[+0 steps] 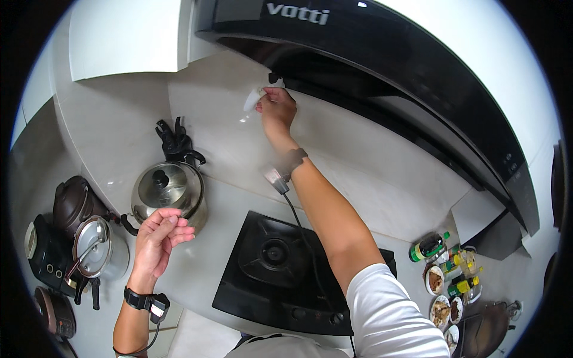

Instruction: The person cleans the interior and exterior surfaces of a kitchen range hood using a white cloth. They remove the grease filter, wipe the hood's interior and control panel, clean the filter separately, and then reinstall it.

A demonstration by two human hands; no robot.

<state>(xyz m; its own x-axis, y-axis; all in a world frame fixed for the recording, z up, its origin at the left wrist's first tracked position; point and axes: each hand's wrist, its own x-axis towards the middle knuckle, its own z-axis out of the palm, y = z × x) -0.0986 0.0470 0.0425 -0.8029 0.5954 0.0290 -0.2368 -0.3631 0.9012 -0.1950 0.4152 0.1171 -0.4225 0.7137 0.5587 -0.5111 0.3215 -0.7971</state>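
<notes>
My right hand [278, 109] reaches up to the tiled wall under the left end of the range hood. Its thumb and fingers pinch a white, smooth piece [254, 99], perhaps cloth or plastic; I cannot tell which. Another bit of white shows behind the knuckles, beside a small black part of the hood [274, 78]. My left hand [157, 241] hangs in the air in front of a lidded steel pot [168, 188], fingers loosely bent and thumb near the index finger. Nothing is visible in it. Both wrists wear a black strap with a cabled device.
A black gas hob [273, 268] sits below my right arm. Left are a pressure cooker [100, 250] with a ladle on top and dark appliances [49, 255]. Right stand sauce bottles [427, 248], small bowls [441, 311] and a wok [485, 331]. A white cabinet [127, 38] hangs upper left.
</notes>
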